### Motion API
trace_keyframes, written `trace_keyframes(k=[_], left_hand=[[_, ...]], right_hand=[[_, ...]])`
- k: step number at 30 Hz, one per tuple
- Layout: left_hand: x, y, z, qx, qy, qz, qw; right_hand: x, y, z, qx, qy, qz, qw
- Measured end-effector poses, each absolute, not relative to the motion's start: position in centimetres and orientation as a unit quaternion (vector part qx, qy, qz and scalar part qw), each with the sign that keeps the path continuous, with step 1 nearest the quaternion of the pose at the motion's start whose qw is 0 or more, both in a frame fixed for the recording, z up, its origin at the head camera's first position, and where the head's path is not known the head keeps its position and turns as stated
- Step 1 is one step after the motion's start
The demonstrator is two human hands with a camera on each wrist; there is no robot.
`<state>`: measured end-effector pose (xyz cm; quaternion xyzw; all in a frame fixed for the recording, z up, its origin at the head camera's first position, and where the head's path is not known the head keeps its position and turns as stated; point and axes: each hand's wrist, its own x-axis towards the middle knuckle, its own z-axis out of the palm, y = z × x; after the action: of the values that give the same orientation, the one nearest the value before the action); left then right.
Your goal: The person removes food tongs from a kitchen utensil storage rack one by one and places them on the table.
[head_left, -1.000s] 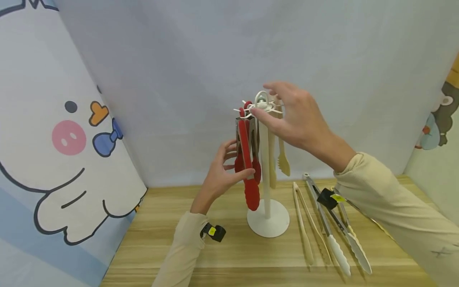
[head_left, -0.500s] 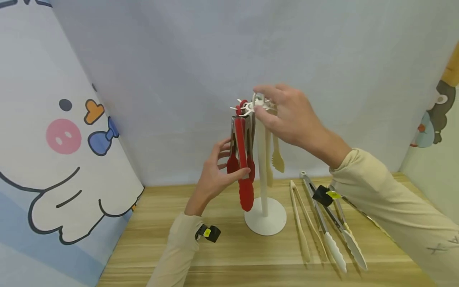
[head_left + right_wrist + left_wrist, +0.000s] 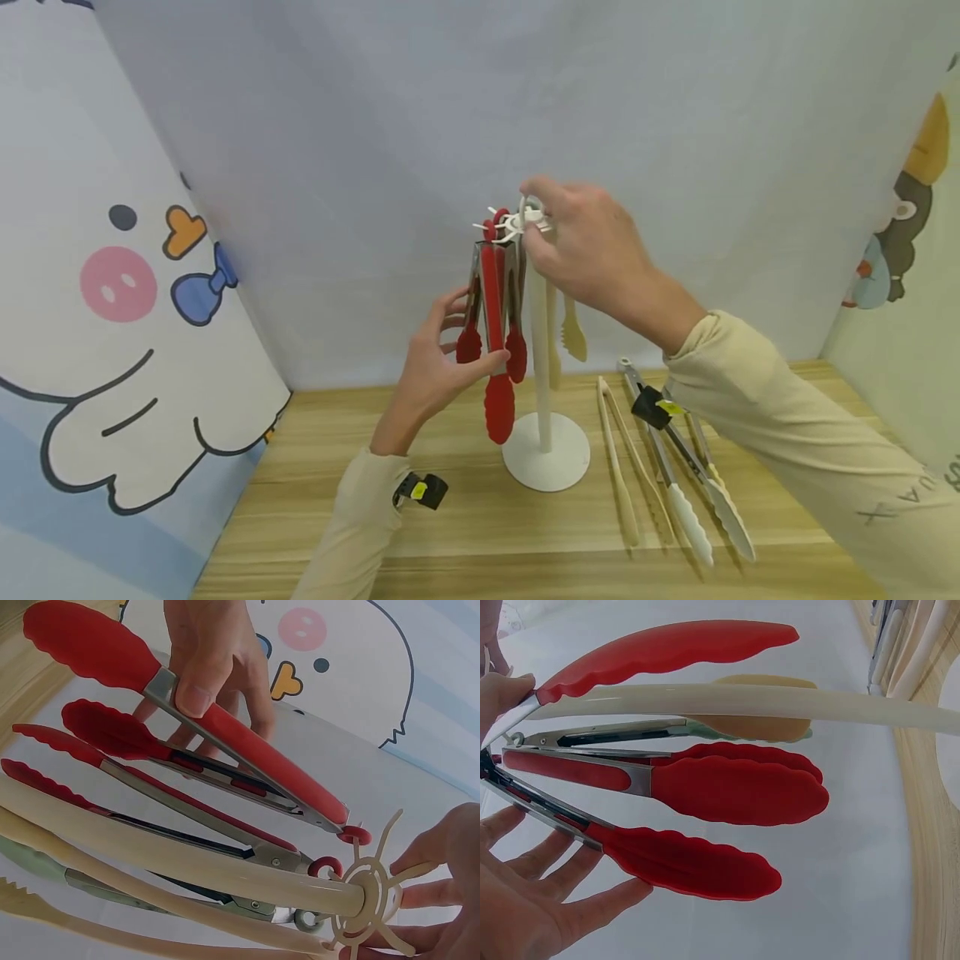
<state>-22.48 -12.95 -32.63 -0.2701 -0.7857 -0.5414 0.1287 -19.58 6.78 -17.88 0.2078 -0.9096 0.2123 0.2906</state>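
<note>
Head view: left of the white stand (image 3: pixel 541 358), the left hand (image 3: pixel 429 377) grips hanging red tongs (image 3: pixel 492 312); the right hand (image 3: pixel 596 246) pinches the stand's top loop (image 3: pixel 522 208). More tongs (image 3: pixel 688 521) lie right of the stand on the bench (image 3: pixel 457 542).

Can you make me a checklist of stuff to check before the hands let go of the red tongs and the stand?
1. Front red tongs hung up: ok, their red ring looks threaded on a hook.
2. Left hand holding those tongs: ok, it grips them below the hooks.
3. Tongs squeezed closed: not ok, they are spread apart.
4. Right hand holding the white stand: ok, it is at the top.
5. Round base flat on the table: ok.
6. Stand steady by itself: cannot tell, since it is being held.
</note>
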Motion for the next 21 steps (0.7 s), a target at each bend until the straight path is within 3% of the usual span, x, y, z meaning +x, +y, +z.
trace_keyframes(k=[9,21], left_hand=[[-22.1,-13.3,-32.1,-0.267,-0.791,-0.536,0.127],[-19.0,-13.8,-28.5,-0.262,-0.785,-0.55,0.116]], right_hand=[[-19.5,6.3,-17.7,0.199,-0.911,0.185,0.31],[-19.6,6.2,-17.7,0.204,-0.912,0.185,0.305]])
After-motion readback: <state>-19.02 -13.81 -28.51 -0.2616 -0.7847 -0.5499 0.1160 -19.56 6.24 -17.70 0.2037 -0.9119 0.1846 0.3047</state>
